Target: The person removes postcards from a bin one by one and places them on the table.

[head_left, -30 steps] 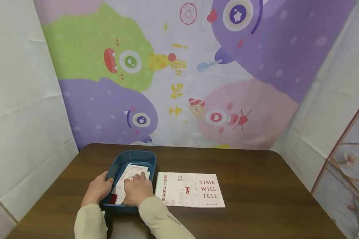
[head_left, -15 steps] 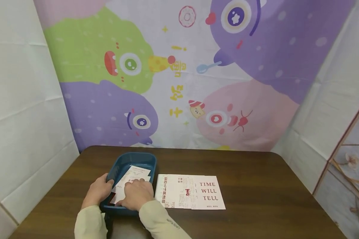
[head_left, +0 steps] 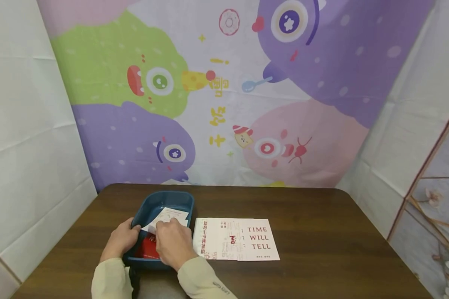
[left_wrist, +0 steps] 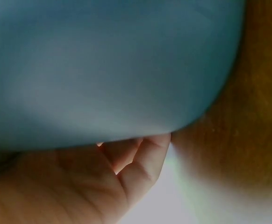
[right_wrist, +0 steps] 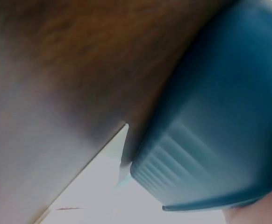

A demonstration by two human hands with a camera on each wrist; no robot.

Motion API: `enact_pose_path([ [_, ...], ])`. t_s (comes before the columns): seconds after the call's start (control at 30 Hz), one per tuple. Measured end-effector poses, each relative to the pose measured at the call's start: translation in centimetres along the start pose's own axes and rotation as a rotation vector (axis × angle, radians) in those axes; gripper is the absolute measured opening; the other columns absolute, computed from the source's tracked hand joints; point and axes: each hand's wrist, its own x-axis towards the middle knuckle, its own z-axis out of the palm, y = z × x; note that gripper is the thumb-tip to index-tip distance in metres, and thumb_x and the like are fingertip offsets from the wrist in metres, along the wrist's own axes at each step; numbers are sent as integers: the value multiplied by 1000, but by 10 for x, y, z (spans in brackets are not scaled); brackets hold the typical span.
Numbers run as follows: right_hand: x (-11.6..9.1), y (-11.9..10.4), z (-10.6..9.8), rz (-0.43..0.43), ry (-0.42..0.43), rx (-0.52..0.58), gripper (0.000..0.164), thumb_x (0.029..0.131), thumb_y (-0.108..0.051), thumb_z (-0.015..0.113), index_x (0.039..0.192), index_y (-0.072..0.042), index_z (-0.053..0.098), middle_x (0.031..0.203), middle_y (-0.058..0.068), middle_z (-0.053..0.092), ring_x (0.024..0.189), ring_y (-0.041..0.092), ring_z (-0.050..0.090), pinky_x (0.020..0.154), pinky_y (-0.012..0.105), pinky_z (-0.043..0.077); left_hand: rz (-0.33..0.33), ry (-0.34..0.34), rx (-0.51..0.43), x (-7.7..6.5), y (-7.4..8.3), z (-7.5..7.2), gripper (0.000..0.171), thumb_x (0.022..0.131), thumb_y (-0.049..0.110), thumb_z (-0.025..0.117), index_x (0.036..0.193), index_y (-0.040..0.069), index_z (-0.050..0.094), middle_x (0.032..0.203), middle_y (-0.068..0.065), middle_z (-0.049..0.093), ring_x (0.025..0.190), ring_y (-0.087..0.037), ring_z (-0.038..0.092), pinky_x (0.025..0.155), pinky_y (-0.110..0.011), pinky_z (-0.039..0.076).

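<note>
While my left hand (head_left: pixel 121 238) grips the left wall of the blue tray (head_left: pixel 173 200), with the thumb over the rim, my right hand (head_left: pixel 174 243) works inside it from the right. In the left wrist view my left fingers (left_wrist: pixel 145 161) lie bent against the tray's outer wall. My right fingers (head_left: pixel 164 226) are curled together and pinch a white card (head_left: pixel 151 226), its left corner showing beside my knuckles; just how the thumb sits on it I cannot tell, as my hand hides that part. Just beyond it, also in the tray, lies a printed card (head_left: pixel 172 214), pale with small lettering. At the near end of the tray a red card (head_left: pixel 148 248) shows, partly covered by my right hand.

Just to the right of the tray, pale printed sheets (head_left: pixel 224 238) lie overlapping in a row on the brown worktop (head_left: pixel 321 232), the rightmost reading "TIME WILL TELL". Both my sleeves (head_left: pixel 112 278) are pale. Behind the worktop hangs a backdrop (head_left: pixel 224 166) with green, purple and pink cartoon creatures.
</note>
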Motion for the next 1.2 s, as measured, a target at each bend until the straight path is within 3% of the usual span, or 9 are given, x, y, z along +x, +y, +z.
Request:
enact_pose_path([
  [0.13,0,4,0,27,24,139,6,89,-25,66,86,-22,62,73,-9,62,70,8,52,55,27,49,18,9,13,0,0,-1,30,99,17,42,112,-6,55,105,-33,61,90,-45,56,81,-64,47],
  [0.27,-1,7,-1,51,30,260,20,83,-27,73,75,-27,55,68,-15,54,69,4,50,56,23,43,31,19,16,0,-1,0,29,98,16,43,111,-6,56,105,-33,61,91,-45,56,79,-62,47],
  [0.43,-2,10,-4,35,16,290,14,87,-32,70,75,-29,64,72,-17,57,72,1,51,60,21,45,22,27,18,2,0,-1,26,98,17,43,107,-4,56,101,-29,61,88,-42,55,75,-55,46],
  [0.5,-3,11,-5,20,11,309,7,88,-25,68,82,-27,70,79,-16,63,75,2,52,65,21,48,16,22,17,2,1,-2,26,99,17,43,107,-3,56,99,-28,60,87,-41,55,73,-54,46],
  [0.6,-5,15,-6,2,18,388,15,88,-14,64,92,-22,76,92,-12,70,85,4,56,80,26,52,5,12,18,2,2,-1,28,99,17,43,110,-4,55,102,-30,60,89,-42,55,75,-55,46],
  [0.8,-12,30,-10,30,65,687,18,86,-7,66,93,-18,79,122,1,67,116,17,55,103,42,45,-6,2,19,3,4,2,31,99,20,42,117,-3,54,111,-32,59,95,-46,54,82,-61,45],
  [0.93,-14,39,-14,57,36,879,16,88,-12,68,95,-20,80,132,1,62,126,20,50,103,45,45,7,-6,8,3,5,2,34,100,20,42,120,-4,53,114,-33,58,97,-47,53,84,-64,45],
  [1.07,-18,43,-17,80,1,1070,16,92,-15,66,103,-15,77,128,3,66,120,16,55,98,40,50,2,-25,2,0,3,2,34,99,19,43,120,-5,53,113,-34,58,98,-47,54,86,-67,45],
  [1.2,-19,42,-19,93,42,1098,14,94,-22,65,100,-14,74,114,5,71,105,10,62,91,32,55,20,-22,-1,1,4,2,30,99,19,44,116,-4,56,110,-33,60,98,-47,54,84,-66,45],
])
